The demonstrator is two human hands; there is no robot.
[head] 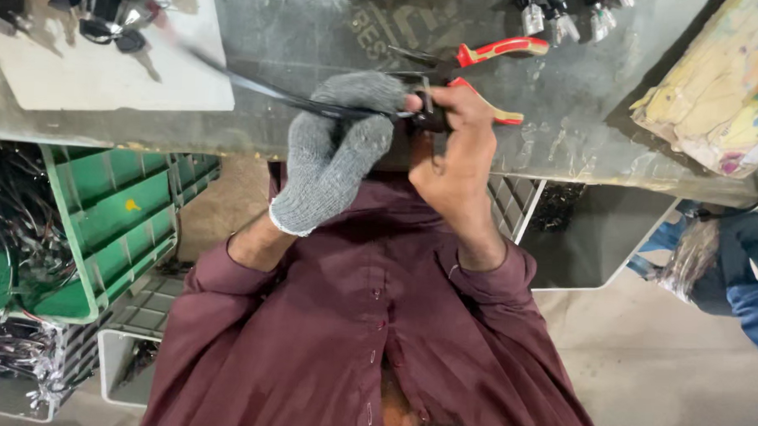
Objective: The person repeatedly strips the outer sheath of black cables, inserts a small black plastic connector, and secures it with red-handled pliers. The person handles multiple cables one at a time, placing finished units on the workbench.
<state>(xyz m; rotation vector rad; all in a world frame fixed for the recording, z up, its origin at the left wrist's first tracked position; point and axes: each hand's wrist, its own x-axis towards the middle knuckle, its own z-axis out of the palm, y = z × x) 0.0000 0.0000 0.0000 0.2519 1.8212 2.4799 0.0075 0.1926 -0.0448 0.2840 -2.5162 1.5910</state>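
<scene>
Cable (257,89): black, long axis running up-left from both hands, over the surface (318,34) edge.
Left hand (335,148): grey glove, closed round cable.
Right hand (452,153): bare, pinching the dark connector (428,118) at cable's end; nearer it.
Pliers (485,70): red handles, just beyond right hand.
Crate (118,221): green, below left.

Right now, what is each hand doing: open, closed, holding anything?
Left hand: gloved, closed on a black cable.
Right hand: bare, closed on a small dark part at the cable's end.
</scene>
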